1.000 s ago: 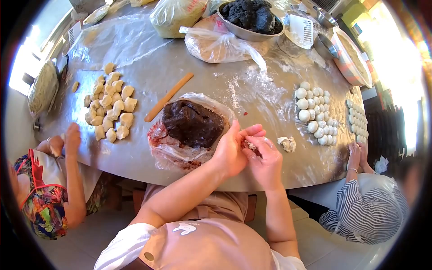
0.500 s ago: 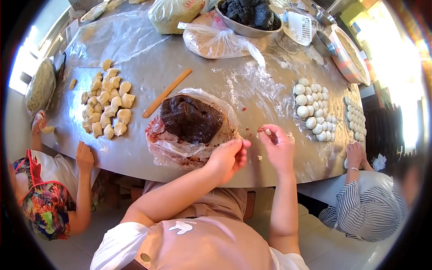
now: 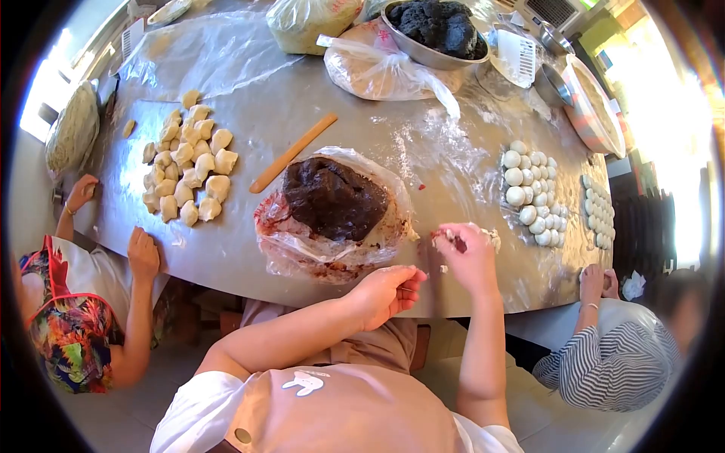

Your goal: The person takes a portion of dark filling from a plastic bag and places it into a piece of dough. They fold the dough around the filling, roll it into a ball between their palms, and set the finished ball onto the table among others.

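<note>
My left hand point(image 3: 387, 296) is curled at the table's front edge, thumb near the bent fingers; what it holds, if anything, is hidden. My right hand point(image 3: 470, 257) is bent over the tabletop, thumb and fingertips together around small reddish bits I cannot name. Pale crumbs point(image 3: 495, 240) lie beside its knuckles. Left of the right hand, beyond the left one, a dark brown, sticky mass of paste point(image 3: 332, 198) sits on an opened, stained plastic bag point(image 3: 302, 260). A wooden rolling pin point(image 3: 293, 153) lies just behind the bag.
Pale dough pieces point(image 3: 183, 167) are heaped left; white dough balls point(image 3: 535, 189) stand right, with more balls point(image 3: 598, 211) beyond. A metal bowl of black dough point(image 3: 434, 34) and a tied bag point(image 3: 377, 72) stand behind. Co-workers' hands rest at the left point(image 3: 142, 253) and right point(image 3: 593, 283).
The view has shifted, so the tabletop appears further right. My left hand has drawn slightly back towards me, away from the bag. My right hand remains over the crumbs.
</note>
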